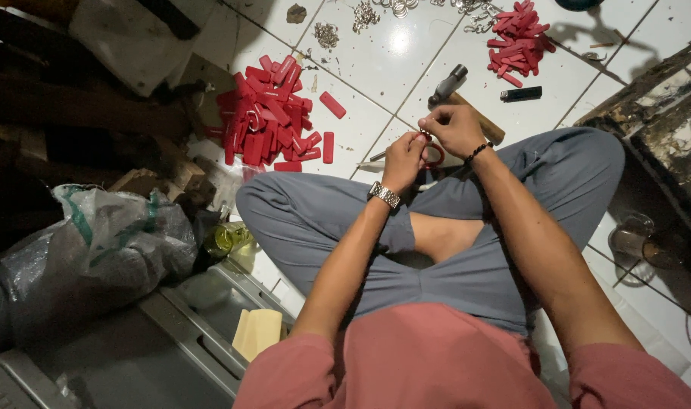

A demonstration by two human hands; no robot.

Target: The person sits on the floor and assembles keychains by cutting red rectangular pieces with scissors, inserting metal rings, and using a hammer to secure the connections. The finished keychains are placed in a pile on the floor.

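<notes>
Both my hands are up over my crossed legs, fingertips meeting. Left hand pinches narrow on a small red piece, right hand curls tight on the same piece from the far side, fingers bunched at a tiny metal bit I can't resolve. So the piece sits right between both sets of fingertips, above the knee gap.

Risk as I judge it: the grip area is tiny and shared, so a slip from either thumb would likely drop the piece into the folds of the grey trousers or onto the white tile floor, where it could skate. The small metal part could spring loose; the fingers hide it, so I can't tell how well it's seated.

Just beyond the fingertips lies a hammer, handle running under the right hand; near enough to knock. A black lighter lies past that to the right.

Room: left of the fingers, a big heap of red pieces; far right, a smaller red heap; metal rings scattered well beyond. Bare tile between the heaps gives reach forward. Right side is hemmed by a dark ledge, with a glass beside the right knee. A plastic sack crowds the near left.
</notes>
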